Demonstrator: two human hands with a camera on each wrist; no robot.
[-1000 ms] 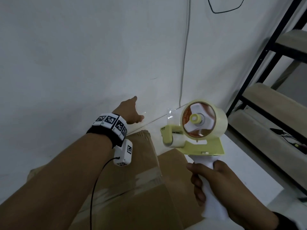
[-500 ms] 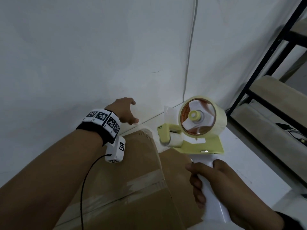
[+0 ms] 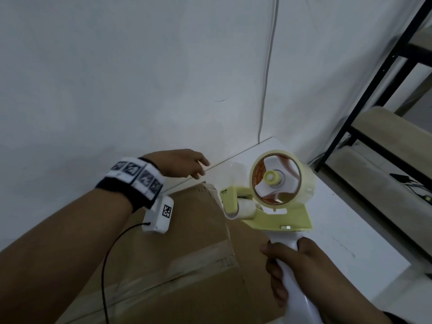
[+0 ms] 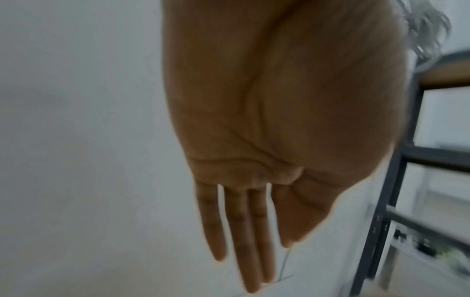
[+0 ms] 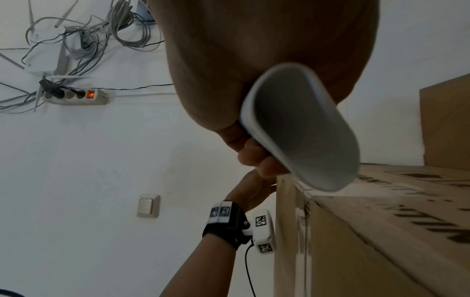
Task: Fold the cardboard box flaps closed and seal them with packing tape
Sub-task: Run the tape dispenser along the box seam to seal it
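Observation:
The brown cardboard box [image 3: 187, 253] fills the lower middle of the head view, flaps down, with a strip of clear tape [image 3: 198, 258] across its top. My right hand [image 3: 289, 274] grips the white handle [image 5: 300, 128] of a yellow tape dispenser [image 3: 268, 206] with a clear tape roll [image 3: 278, 178], held just above the box's far right corner. A loose tape end [image 3: 233, 169] sticks up at its front. My left hand [image 3: 180, 163] hovers past the box's far edge near the wall. Its fingers [image 4: 236, 231] are straight and hold nothing.
The box stands on a white table [image 3: 350, 230] against a white wall with a thin cable [image 3: 268, 66] running down it. A black metal shelf rack [image 3: 378, 108] stands at the right. The right wrist view shows a power strip [image 5: 73, 96] and a light switch [image 5: 148, 205].
The dispenser has come slightly left and lower toward the box's far corner. My left hand has dropped a little and its fingers have flattened.

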